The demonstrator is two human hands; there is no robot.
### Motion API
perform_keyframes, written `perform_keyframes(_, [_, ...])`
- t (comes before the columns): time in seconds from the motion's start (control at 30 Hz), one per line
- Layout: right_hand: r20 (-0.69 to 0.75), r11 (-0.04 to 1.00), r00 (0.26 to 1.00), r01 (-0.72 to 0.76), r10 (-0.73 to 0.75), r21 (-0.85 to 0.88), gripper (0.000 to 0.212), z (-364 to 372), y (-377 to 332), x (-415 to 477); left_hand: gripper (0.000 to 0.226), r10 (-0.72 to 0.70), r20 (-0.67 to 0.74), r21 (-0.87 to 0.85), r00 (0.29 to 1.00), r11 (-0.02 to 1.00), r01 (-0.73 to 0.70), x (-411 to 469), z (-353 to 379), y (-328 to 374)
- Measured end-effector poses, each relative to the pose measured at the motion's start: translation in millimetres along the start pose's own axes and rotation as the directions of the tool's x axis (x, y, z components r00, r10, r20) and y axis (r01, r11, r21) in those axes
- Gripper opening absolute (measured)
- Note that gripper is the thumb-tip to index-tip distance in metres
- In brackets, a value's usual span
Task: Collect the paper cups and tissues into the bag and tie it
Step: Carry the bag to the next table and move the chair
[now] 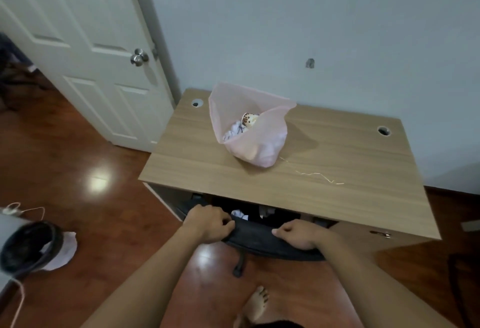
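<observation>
The desk (285, 198) stands with its far edge against the wall (311, 16) and its near edge just beyond both hands. Bare floor (104, 159) lies open to the desk's left, up to the door (91, 55). A black chair back (259, 239) sits tucked at the desk's near edge, blocking the gap beneath. The left hand (210, 224) curls its fingers over the chair back's top rim and grips it. The right hand (298, 235) grips the same rim, fingers bent. On the far-left part of the desk the pink bag (259, 151) sits open-mouthed, holding a paper cup (249, 120) and tissues (233, 129). A thin string (319, 175) lies on the desk to the right of the bag. Under the desk, behind the chair back, two crumpled white scraps (239, 214) show. A black bin (26, 244) stands on the floor well left of the desk.
</observation>
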State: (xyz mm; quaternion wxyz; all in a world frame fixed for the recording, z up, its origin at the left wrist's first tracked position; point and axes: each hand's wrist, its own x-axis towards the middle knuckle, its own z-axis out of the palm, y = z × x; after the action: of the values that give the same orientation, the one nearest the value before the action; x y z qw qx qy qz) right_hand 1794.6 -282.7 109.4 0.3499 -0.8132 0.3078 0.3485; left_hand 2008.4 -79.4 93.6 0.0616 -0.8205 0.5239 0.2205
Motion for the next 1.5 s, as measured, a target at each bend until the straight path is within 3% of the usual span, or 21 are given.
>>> perform_keyframes(0.13, [0.038,1.000,0.999,0.015,-0.015,0.010,0.068,28.4,-0.8,-29.7,0.057,-0.030,-0.014,0.061,0.999,0.998,0.030,-24.8,15.5,12.7])
perform_keyframes(0.4, [-0.276,0.996,0.960,0.017,-0.040,-0.084,0.089,110.7,-1.9,-62.8,0.052,-0.117,-0.117,0.027,0.986,0.992,0.121,-81.2,49.6,21.0])
perform_keyframes(0.63, [-0.330,0.993,0.938,0.079,-0.104,-0.089,0.086,179.3,-24.5,-95.1,0.053,-0.211,-0.125,-0.034,0.970,0.978,0.208,-153.5,82.1,11.7])
perform_keyframes(0.8, [-0.221,0.984,0.959,0.163,-0.175,-0.072,0.089,219.8,-41.2,-106.7,0.050,-0.284,-0.153,-0.052,0.946,0.959,0.279,-207.1,106.6,1.4])
perform_keyframes(1.0, [0.001,0.957,0.958,0.285,-0.286,-0.059,0.114,265.1,-66.9,-115.7,0.050,-0.409,-0.169,-0.082,0.897,0.912,0.401,-271.2,134.2,-10.5])
perform_keyframes(1.5, [0.226,0.910,0.908,0.388,-0.352,-0.144,0.126,336.9,-115.1,-136.9,0.049,-0.558,-0.149,-0.199,0.816,0.825,0.528,-380.3,184.3,-31.2])
